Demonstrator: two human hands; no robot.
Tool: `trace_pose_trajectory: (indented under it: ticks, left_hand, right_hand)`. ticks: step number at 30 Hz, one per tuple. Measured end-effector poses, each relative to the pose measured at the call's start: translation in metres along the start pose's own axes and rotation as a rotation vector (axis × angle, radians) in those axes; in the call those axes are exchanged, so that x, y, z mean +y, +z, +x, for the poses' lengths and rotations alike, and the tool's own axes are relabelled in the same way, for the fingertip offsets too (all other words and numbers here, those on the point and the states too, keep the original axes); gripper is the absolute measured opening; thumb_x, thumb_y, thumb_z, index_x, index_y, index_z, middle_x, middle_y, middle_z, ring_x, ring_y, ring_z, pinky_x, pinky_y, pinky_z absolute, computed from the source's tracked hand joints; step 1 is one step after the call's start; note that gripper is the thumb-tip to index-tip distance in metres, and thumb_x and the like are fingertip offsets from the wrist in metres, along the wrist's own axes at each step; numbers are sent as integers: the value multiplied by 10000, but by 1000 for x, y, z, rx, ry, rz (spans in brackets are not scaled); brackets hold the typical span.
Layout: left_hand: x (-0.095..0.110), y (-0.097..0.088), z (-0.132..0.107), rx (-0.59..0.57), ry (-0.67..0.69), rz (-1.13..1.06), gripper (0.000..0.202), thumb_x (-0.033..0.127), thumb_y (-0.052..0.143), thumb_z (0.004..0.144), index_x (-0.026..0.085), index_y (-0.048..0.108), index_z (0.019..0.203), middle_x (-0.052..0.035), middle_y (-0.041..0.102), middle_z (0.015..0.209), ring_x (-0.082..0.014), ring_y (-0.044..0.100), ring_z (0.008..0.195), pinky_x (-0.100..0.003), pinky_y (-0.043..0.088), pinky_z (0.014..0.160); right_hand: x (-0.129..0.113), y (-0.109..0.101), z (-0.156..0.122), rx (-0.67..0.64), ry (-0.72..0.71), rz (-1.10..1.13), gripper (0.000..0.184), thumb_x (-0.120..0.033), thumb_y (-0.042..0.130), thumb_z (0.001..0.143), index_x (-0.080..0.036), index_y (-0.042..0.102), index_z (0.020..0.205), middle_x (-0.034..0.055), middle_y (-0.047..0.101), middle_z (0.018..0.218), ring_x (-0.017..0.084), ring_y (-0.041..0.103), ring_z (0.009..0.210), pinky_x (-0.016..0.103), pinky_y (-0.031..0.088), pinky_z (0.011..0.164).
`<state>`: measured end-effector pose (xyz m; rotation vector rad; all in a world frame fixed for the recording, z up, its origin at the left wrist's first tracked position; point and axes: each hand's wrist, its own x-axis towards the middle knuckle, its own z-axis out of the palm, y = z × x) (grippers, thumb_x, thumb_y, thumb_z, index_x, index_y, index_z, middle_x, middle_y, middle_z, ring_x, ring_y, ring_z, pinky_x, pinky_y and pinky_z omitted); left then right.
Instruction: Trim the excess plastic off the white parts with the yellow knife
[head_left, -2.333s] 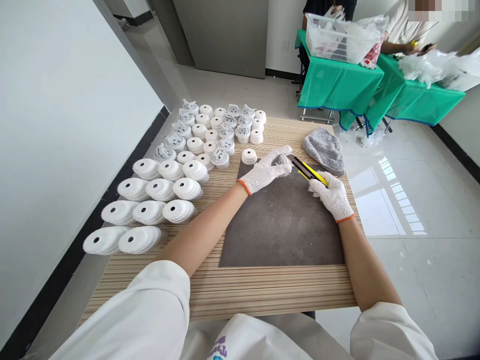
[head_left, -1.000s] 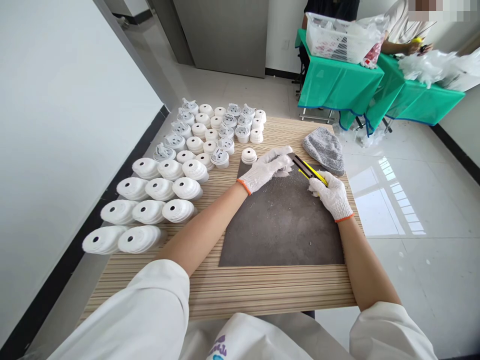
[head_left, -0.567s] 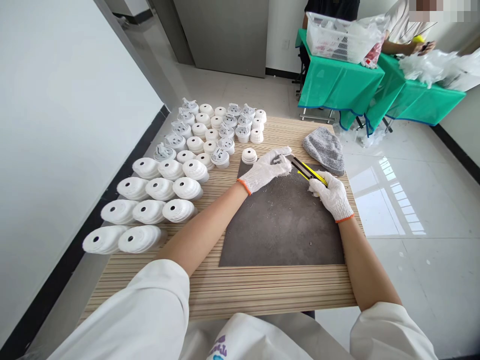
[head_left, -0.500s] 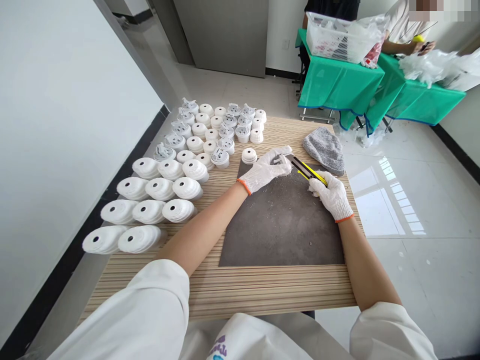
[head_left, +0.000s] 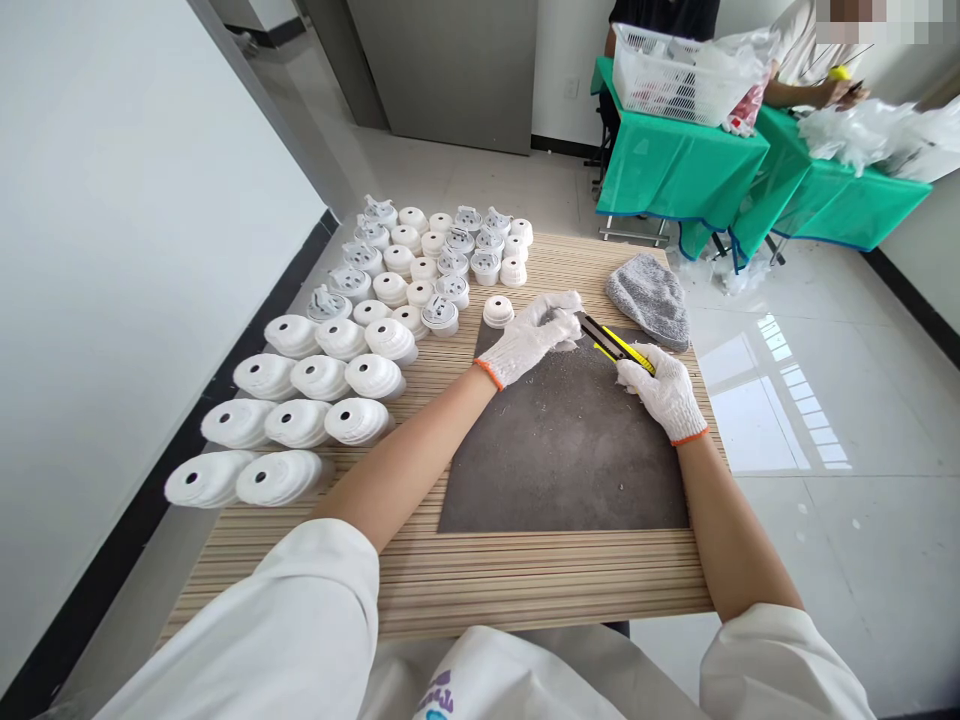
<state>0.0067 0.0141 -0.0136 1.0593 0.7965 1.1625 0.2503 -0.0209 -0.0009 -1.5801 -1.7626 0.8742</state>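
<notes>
My right hand, in a white knit glove with an orange cuff, grips a yellow and black utility knife. The knife points up and left, its front end at the fingertips of my left hand. That hand wears a matching glove, and its fingers are curled together over the far part of a dark grey mat. Whatever sits between them is mostly covered by the glove, so I cannot name it. Just left of these fingers stands a single white ribbed plastic part with a dark centre hole. Small pale shavings dot the mat.
Rows of stacked white parts fill the left of the wood-striped table, with grey-white pronged pieces among them. A grey cloth lies at the far right. Beyond, two people sit by green-covered tables holding a white basket.
My left fingers have turned slightly, and the greyish bit that showed between them is now covered. The knife has shifted a little to the left at its tip.
</notes>
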Motion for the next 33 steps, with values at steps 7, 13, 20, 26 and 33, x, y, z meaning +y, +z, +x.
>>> trace_pose_trajectory:
  ticks: [7, 13, 20, 26, 33]
  left_hand:
    - [8, 4, -4, 48, -19, 61, 496, 329, 766, 816, 222, 617, 1276, -10, 615, 964, -141, 624, 951, -390, 578, 939]
    - [-5, -3, 1, -33, 44, 20, 619, 272, 802, 772, 262, 611, 1361, 22, 599, 903, -96, 591, 832, -331, 550, 896]
    - [-5, -4, 3, 7, 1, 0, 476, 394, 770, 836, 272, 636, 1277, 0, 650, 982, -127, 682, 923, -330, 595, 898]
    - [-1, -3, 1, 8, -22, 23, 463, 372, 759, 852, 239, 617, 1272, -19, 671, 1002, -148, 723, 907, -339, 609, 873]
    - [1, 1, 3, 17, -19, 18, 571, 278, 819, 777, 234, 602, 1304, -31, 690, 1048, -165, 699, 960, -386, 600, 916]
  right_hand:
    - [-5, 0, -1, 19, 11, 19, 374, -474, 643, 869, -199, 715, 1112, 4, 724, 738, 167, 666, 632, 292, 547, 682]
    - [-1, 1, 0, 59, 22, -15, 379, -491, 665, 856, -207, 709, 1104, 3, 717, 737, 174, 666, 617, 296, 542, 634]
    - [6, 3, 4, 109, -54, -115, 434, -461, 742, 780, -231, 714, 1147, 15, 724, 808, 222, 685, 752, 327, 554, 686]
    - [4, 2, 3, 81, -69, -118, 449, -455, 744, 781, -235, 714, 1171, 10, 720, 814, 222, 686, 765, 339, 558, 714]
    - [4, 1, 2, 59, -14, -84, 472, -478, 716, 817, -235, 693, 1222, -24, 691, 716, 175, 640, 606, 322, 537, 668]
